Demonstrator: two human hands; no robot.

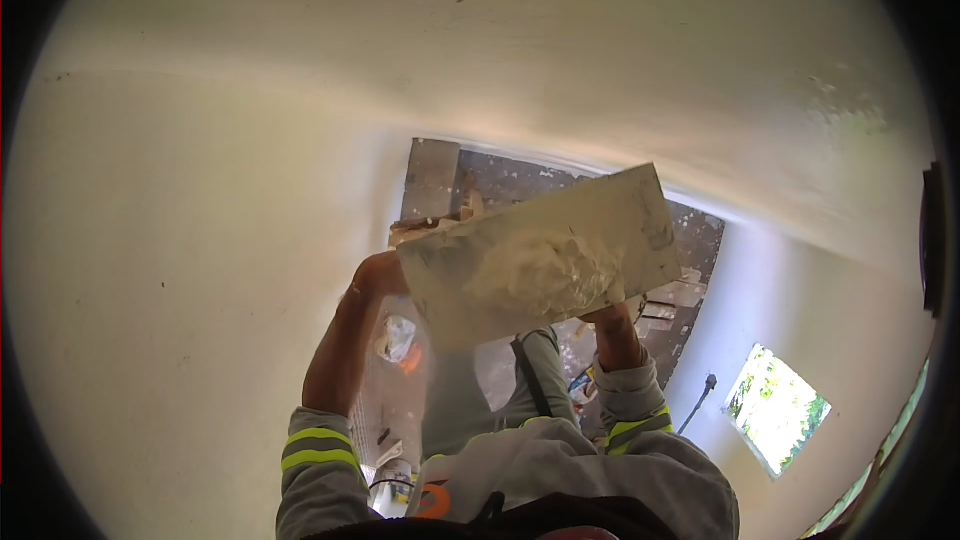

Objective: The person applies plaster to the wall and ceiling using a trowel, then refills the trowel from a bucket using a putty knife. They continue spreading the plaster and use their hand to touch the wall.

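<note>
A wide rectangular plastering trowel [440, 285] is raised in front of me, its flat metal face turned toward my view. Wet whitish plaster [548, 268] lies in a smeared heap over the middle and right of that face. At the blade's left end my left hand [380, 275] is closed on the tool, with the fingers mostly concealed behind it. My right hand [608, 315] grips from beneath the lower right edge, also largely covered by the blade. The handle is out of sight. The blade's lower left edge looks blurred.
Pale smooth walls [190, 240] close in around me, and a broad light surface [500, 50] with dark specks spans the top. Far below, the spattered floor [435, 165] holds a white bag [397, 338] and scattered debris. A bright window opening [778, 410] is at lower right.
</note>
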